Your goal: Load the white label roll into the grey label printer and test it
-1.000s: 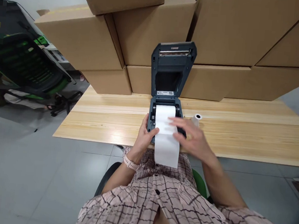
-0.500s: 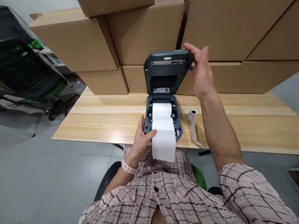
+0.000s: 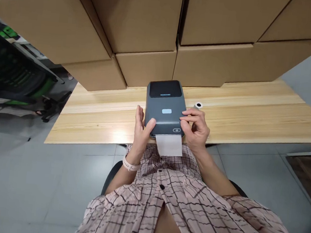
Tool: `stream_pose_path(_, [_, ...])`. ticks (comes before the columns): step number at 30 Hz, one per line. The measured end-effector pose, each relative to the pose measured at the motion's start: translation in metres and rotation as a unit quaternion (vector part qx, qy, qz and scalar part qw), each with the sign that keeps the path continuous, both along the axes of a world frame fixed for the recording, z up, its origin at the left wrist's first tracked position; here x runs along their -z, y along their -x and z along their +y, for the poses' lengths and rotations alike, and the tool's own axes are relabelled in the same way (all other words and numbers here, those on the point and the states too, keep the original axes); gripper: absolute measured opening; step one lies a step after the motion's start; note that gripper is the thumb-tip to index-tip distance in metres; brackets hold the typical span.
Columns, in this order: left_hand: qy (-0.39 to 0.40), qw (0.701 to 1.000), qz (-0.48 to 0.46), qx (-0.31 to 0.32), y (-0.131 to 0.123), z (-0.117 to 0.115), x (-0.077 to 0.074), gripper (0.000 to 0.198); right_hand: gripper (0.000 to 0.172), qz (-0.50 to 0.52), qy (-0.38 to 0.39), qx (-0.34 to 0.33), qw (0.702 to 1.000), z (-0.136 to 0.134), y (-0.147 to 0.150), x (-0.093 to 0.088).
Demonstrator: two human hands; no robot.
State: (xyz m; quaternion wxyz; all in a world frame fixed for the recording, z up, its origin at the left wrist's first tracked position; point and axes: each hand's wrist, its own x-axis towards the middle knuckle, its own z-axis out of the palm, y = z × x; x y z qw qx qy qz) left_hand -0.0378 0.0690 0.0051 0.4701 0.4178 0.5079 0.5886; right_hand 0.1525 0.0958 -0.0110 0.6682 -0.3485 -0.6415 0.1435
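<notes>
A dark grey printer (image 3: 165, 112) stands on the wooden table with its lid down. White paper (image 3: 169, 145) sticks out of its front slot and hangs past the table's front edge. My left hand (image 3: 142, 131) lies along the printer's left side, thumb on the front corner and fingers apart. At the right side, my right hand (image 3: 196, 129) touches the printer's edge near the front with bent fingers. Behind that hand the end of a small paper roll (image 3: 198, 105) shows; the rest of it is hidden.
Stacked cardboard boxes (image 3: 148, 17) stand along the back of the wooden table (image 3: 254, 117). A black and green chair (image 3: 14, 68) is on the floor at the left. Part of another person's leg shows near it.
The printer's lid has come down over the paper roll inside. My right hand has moved down from the raised lid to the printer's right side. The view has tilted and shifted slightly.
</notes>
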Motion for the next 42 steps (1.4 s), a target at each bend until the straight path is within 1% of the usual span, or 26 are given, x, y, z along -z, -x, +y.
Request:
stream_pose_path(1, [0.011, 1.000, -0.011, 0.005, -0.001, 0.004, -0.002, 0.106, 0.013, 0.034, 0.033, -0.013, 0.999, 0.000, 0.002, 0.002])
stream_pose_path(2, [0.023, 0.999, -0.023, 0.014, -0.003, 0.006, -0.004, 0.104, 0.020, 0.067, 0.075, -0.032, 0.994, 0.000, 0.004, 0.004])
stream_pose_path(3, [0.036, 0.999, -0.032, 0.026, -0.003, 0.007, -0.005, 0.101, 0.034, 0.098, 0.123, -0.053, 0.986, -0.001, 0.004, 0.006])
stream_pose_path(5, [0.047, 0.997, -0.044, 0.051, -0.004, 0.006, -0.006, 0.095, 0.067, 0.145, 0.227, -0.103, 0.957, -0.005, 0.004, 0.011])
stream_pose_path(6, [0.046, 0.996, -0.046, 0.059, -0.003, 0.004, -0.006, 0.092, 0.080, 0.159, 0.273, -0.129, 0.940, -0.007, 0.003, 0.013])
stream_pose_path(7, [0.042, 0.996, -0.046, 0.065, -0.003, 0.001, -0.006, 0.090, 0.088, 0.166, 0.310, -0.154, 0.923, -0.008, 0.002, 0.013])
stream_pose_path(9, [0.031, 0.996, -0.044, 0.069, -0.003, -0.002, -0.006, 0.086, 0.096, 0.172, 0.353, -0.192, 0.899, -0.010, 0.000, 0.013])
stream_pose_path(11, [0.023, 0.997, -0.037, 0.069, -0.003, -0.004, -0.005, 0.082, 0.098, 0.177, 0.368, -0.211, 0.888, -0.010, -0.001, 0.012])
stream_pose_path(13, [0.015, 0.998, -0.025, 0.063, -0.003, -0.002, -0.004, 0.079, 0.099, 0.181, 0.363, -0.211, 0.889, -0.009, -0.002, 0.013])
stream_pose_path(17, [-0.014, 0.999, 0.002, 0.052, -0.002, 0.004, 0.000, 0.079, 0.097, 0.166, 0.315, -0.194, 0.914, -0.007, -0.003, 0.022])
stream_pose_path(20, [-0.023, 0.998, 0.023, 0.052, 0.001, -0.005, 0.006, 0.081, 0.092, 0.117, 0.288, -0.172, 0.935, -0.005, -0.005, 0.029])
stream_pose_path(22, [-0.012, 0.999, 0.050, 0.013, 0.004, -0.024, 0.013, 0.077, 0.090, 0.066, 0.265, -0.143, 0.951, -0.003, -0.006, 0.032])
stream_pose_path(23, [-0.004, 0.997, 0.074, -0.025, 0.006, -0.035, 0.017, 0.074, 0.088, 0.040, 0.250, -0.128, 0.959, -0.003, -0.007, 0.032])
stream_pose_path(24, [0.001, 0.993, 0.096, -0.072, 0.007, -0.047, 0.021, 0.067, 0.084, 0.016, 0.235, -0.115, 0.965, -0.002, -0.006, 0.032])
stream_pose_path(25, [0.009, 0.988, 0.112, -0.107, 0.008, -0.058, 0.024, 0.053, 0.080, -0.003, 0.219, -0.104, 0.970, -0.002, -0.006, 0.032])
stream_pose_path(26, [0.026, 0.988, 0.122, -0.091, 0.008, -0.067, 0.026, 0.041, 0.075, -0.015, 0.206, -0.098, 0.974, -0.002, -0.005, 0.032])
stream_pose_path(27, [0.055, 0.990, 0.122, -0.041, 0.008, -0.073, 0.027, 0.036, 0.072, -0.019, 0.193, -0.095, 0.976, -0.002, -0.004, 0.032])
stream_pose_path(28, [0.085, 0.990, 0.107, 0.021, 0.008, -0.076, 0.026, 0.035, 0.069, -0.016, 0.185, -0.094, 0.978, -0.002, -0.003, 0.032])
stream_pose_path(30, [0.142, 0.978, 0.044, 0.147, 0.005, -0.076, 0.021, 0.036, 0.067, -0.002, 0.178, -0.096, 0.979, -0.002, -0.001, 0.033])
stream_pose_path(31, [0.160, 0.969, 0.005, 0.188, 0.004, -0.073, 0.017, 0.038, 0.066, 0.005, 0.178, -0.097, 0.979, -0.001, 0.000, 0.034])
stream_pose_path(32, [0.172, 0.961, -0.028, 0.213, 0.002, -0.071, 0.014, 0.040, 0.067, 0.008, 0.181, -0.097, 0.979, -0.001, 0.000, 0.034])
stream_pose_path(34, [0.180, 0.954, -0.065, 0.231, 0.001, -0.067, 0.010, 0.043, 0.068, 0.003, 0.180, -0.091, 0.979, -0.001, -0.001, 0.031])
stream_pose_path(36, [0.175, 0.952, -0.071, 0.242, 0.001, -0.065, 0.010, 0.042, 0.061, -0.032, 0.160, -0.074, 0.984, -0.002, -0.003, 0.023])
stream_pose_path(39, [0.162, 0.954, -0.041, 0.248, 0.007, -0.066, 0.019, 0.042, 0.042, -0.158, 0.086, -0.018, 0.984, -0.004, -0.007, 0.003])
stream_pose_path(41, [0.154, 0.961, 0.000, 0.228, 0.015, -0.067, 0.026, 0.047, 0.035, -0.246, 0.044, 0.011, 0.968, -0.006, -0.008, -0.011])
stream_pose_path(42, [0.153, 0.966, 0.019, 0.206, 0.020, -0.067, 0.028, 0.050, 0.033, -0.276, 0.035, 0.019, 0.960, -0.006, -0.008, -0.017])
